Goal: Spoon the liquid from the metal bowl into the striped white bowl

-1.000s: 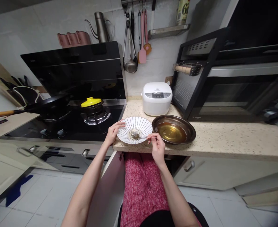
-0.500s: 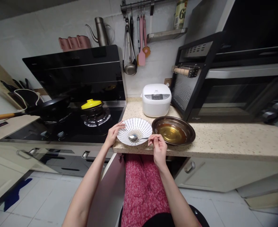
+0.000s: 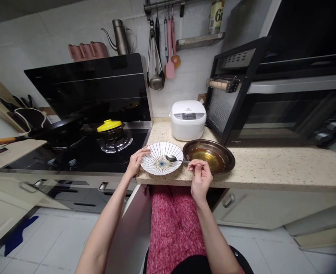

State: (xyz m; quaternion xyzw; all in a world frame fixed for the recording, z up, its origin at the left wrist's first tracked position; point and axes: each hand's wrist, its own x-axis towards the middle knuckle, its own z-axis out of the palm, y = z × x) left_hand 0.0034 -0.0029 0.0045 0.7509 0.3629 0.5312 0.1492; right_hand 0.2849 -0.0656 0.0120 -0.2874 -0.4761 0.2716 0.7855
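Note:
A white plate with dark radiating stripes sits at the front edge of the counter. My left hand grips its left rim, fingers laid over the edge. Between the thumb and fingers of my right hand is the handle of a metal spoon. The spoon's bowl is over the right half of the plate; whether it touches the surface I cannot tell. Just right of the plate stands a brown metal basin with yellowish liquid in its bottom, partly behind my right hand.
A white rice cooker stands behind the basin. On the left, the gas stove carries a yellow-lidded pot and a black wok. A black oven is at the right. Below the counter, a cabinet door hangs ajar.
My right hand has moved right and slightly down, drawing the spoon from the plate's middle toward its right side. The left hand stays on the rim.

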